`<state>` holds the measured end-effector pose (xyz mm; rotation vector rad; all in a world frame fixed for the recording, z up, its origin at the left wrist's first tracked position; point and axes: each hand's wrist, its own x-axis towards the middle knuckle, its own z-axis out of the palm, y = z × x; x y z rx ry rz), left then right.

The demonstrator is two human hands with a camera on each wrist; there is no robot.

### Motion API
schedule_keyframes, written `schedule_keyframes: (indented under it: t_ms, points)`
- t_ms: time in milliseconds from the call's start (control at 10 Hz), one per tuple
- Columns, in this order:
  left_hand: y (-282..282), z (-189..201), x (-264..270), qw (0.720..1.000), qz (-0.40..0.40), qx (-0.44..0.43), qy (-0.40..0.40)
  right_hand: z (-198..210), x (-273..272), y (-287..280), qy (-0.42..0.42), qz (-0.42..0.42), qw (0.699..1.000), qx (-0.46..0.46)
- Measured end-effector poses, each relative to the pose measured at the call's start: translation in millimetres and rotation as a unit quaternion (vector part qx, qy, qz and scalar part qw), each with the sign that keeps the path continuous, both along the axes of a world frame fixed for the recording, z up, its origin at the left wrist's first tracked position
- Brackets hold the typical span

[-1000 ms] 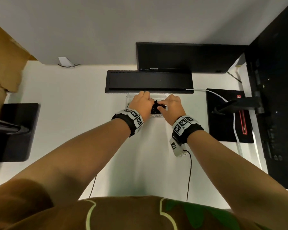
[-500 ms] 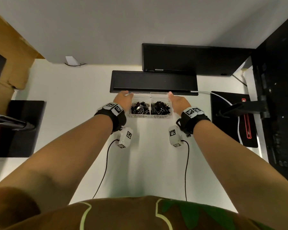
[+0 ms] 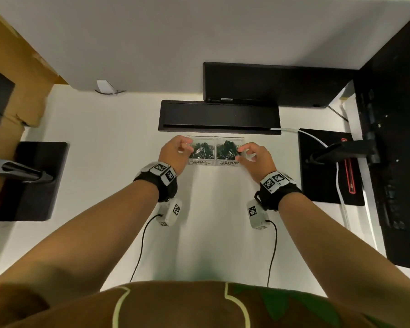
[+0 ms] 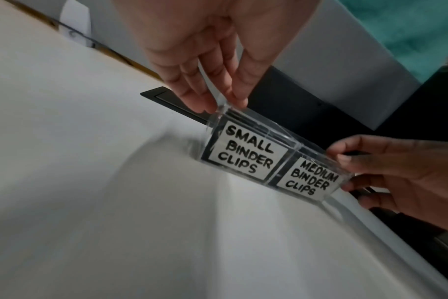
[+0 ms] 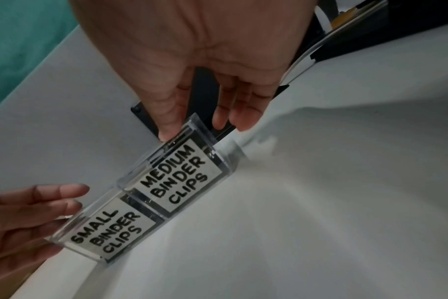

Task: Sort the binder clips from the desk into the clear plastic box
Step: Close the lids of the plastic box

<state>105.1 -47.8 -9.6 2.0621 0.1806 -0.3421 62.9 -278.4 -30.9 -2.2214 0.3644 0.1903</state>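
Head view: a second ago both hands bunched over the box with a dark clip between them; half a second ago drawn apart to either end; now closed in again on the box [image 3: 215, 151], left hand [image 3: 175, 154] at the small-clip end, right hand [image 3: 255, 157] at the medium-clip end. No loose clips seen on the table [image 3: 104, 162], both compartments dark with clips [image 3: 225, 149], so sorting looks done and only squaring up or shutting the box left. Box just in front of the black tray [image 3: 219, 117].

Left wrist view: left hand [image 4: 212, 66] with fingers fairly straight, fingertips [image 4: 239, 101] pinching a thin clear edge at the top corner of the box [image 4: 246, 153], possibly a lid, too blurred to be sure. Right hand [image 4: 396, 172] loosely curled round the far end.

Right wrist view: right hand [image 5: 200, 70] half open, thumb on the top edge of the box [image 5: 177, 180], fingers just behind the end wall. Left hand [image 5: 31, 212] with fingers touching the small-clip end
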Motion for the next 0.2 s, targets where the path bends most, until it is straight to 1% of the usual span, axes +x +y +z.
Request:
schedule_keyframes:
  t_ms: [100,200]
  points:
    - [-1.8,-1.4,-7.1,0.999,-0.032,0.024,-0.02,1.7,2.0,7.1,-0.01,0.01,1.0,-0.021]
    - [-2.0,1.2,-9.1,0.999,-0.021,0.029,-0.039,-2.3,7.1,7.4,-0.005,0.003,0.999,-0.044]
